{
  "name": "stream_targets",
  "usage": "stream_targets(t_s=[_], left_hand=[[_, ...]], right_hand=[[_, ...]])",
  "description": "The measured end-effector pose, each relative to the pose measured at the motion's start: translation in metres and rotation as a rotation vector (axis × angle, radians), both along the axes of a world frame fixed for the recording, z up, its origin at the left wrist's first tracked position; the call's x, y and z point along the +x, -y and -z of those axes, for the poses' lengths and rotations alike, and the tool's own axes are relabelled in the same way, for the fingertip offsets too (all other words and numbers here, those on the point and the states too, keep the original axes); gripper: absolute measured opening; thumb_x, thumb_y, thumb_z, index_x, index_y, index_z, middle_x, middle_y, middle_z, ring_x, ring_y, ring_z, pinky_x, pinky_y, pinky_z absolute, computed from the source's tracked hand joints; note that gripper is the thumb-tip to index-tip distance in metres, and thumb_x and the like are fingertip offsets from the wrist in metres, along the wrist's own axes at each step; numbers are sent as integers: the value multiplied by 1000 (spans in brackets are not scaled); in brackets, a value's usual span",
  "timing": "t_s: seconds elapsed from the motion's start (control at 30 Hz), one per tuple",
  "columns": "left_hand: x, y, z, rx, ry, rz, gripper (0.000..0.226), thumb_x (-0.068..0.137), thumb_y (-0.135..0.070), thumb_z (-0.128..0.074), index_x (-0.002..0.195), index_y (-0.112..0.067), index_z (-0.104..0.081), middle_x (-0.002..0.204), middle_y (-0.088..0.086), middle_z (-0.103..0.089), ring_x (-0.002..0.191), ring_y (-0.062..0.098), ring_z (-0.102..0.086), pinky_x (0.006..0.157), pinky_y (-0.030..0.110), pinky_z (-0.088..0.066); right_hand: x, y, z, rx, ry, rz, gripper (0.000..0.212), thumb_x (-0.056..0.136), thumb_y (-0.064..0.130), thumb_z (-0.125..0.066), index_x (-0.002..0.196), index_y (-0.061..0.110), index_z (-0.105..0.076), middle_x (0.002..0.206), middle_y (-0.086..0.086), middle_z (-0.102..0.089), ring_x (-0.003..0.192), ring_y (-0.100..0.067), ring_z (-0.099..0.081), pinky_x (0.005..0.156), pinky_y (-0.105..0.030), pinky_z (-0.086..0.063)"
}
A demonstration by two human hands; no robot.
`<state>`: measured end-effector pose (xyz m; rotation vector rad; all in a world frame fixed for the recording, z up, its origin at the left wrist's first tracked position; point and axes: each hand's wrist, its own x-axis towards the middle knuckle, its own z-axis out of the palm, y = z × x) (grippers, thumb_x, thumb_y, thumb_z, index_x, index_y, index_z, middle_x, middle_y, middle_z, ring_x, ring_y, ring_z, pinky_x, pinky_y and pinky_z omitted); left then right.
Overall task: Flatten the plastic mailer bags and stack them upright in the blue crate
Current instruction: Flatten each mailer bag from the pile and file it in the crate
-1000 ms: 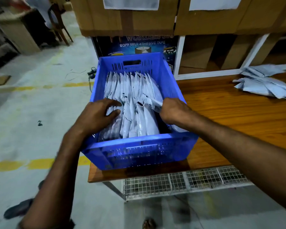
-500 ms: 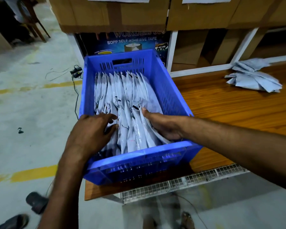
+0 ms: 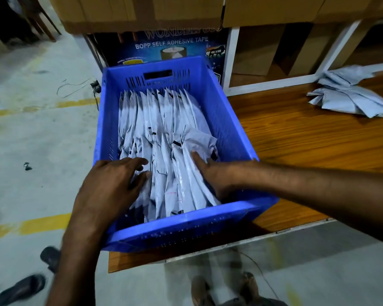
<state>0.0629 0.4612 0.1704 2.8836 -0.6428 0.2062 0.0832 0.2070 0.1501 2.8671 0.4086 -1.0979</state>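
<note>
Head view: mailer bags (image 3: 164, 120) in blue crate (image 3: 227, 129) pressed between left hand (image 3: 111, 184) and right hand (image 3: 215, 173), fingers (image 3: 137, 161) unclenched, nothing grasped; crumpled rightmost bag (image 3: 200, 140) should be smoothed upright

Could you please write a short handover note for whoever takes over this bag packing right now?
Left hand: open, pressing the standing bags from the left.
Right hand: open, pushing them from the right.
Done: those bags stand upright in the blue crate on the table.
Left: one crumpled bag on the row's right side, plus the loose pile farther right on the table.
</note>
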Motion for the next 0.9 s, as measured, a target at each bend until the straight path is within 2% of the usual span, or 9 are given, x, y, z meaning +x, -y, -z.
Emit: stream_targets(t_s=[0.1,0.27,0.37,0.43,0.5,0.57,0.67,0.77,0.9], left_hand=[[2,0,0,14,-13,8,42,96,-50,-49,119,-22,-70,105,-5,-77,92,24,-74,81,40,-53],[4,1,-1,16,-30,5,42,96,-51,-51,119,-22,-70,105,-5,-77,92,24,-74,80,41,-55],[6,3,-1,15,-19,2,38,98,-50,-53,119,-23,-70,105,-6,-77,92,23,-74,80,40,-54],[6,4,0,14,-13,-3,32,101,-47,-58,120,-24,-70,106,-6,-77,94,22,-74,81,40,-54],[4,3,1,13,4,-6,31,100,-46,-58,119,-25,-70,105,-7,-77,93,23,-73,81,39,-53],[2,3,1,15,4,-13,28,99,-44,-62,119,-25,-70,105,-6,-77,91,23,-73,80,39,-52],[1,3,-1,19,-4,-23,28,96,-39,-68,120,-25,-70,106,-7,-77,93,23,-73,81,38,-52],[3,3,0,5,3,-20,29,96,-38,-69,121,-25,-70,107,-7,-77,96,22,-73,82,39,-52],[2,2,0,-15,16,-19,30,99,-43,-61,122,-26,-70,108,-8,-77,96,22,-73,83,38,-52]], right_hand=[[-2,-4,27,56,0,36,132,83,1,-72,144,24,44,162,-33,12,146,-48,-30,113,-52,-38],[4,-16,37,65,-91,106,124,90,13,-69,147,30,40,163,-25,24,149,-46,-23,117,-56,-30],[6,-10,20,60,-57,154,94,101,26,-53,159,17,20,165,-25,-12,147,-40,-31,115,-45,-32],[15,-3,-4,74,82,98,66,97,11,-56,155,2,-25,147,-22,-48,131,-36,-53,94,-35,-46],[24,2,-22,25,231,48,47,92,6,-61,138,0,-50,138,-19,-56,124,-35,-59,90,-36,-52],[31,4,-15,-9,244,49,86,81,10,-79,151,-4,-31,141,-22,-54,125,-37,-59,94,-39,-53],[43,-5,24,45,78,47,150,69,19,-92,149,5,34,145,-33,-47,124,-38,-59,99,-44,-51],[55,-7,50,87,67,28,157,67,21,-92,124,16,54,155,-34,-33,124,-36,-60,100,-49,-51],[33,-3,26,41,237,-95,123,87,11,-70,149,12,37,161,-35,-12,135,-45,-47,101,-51,-48]])
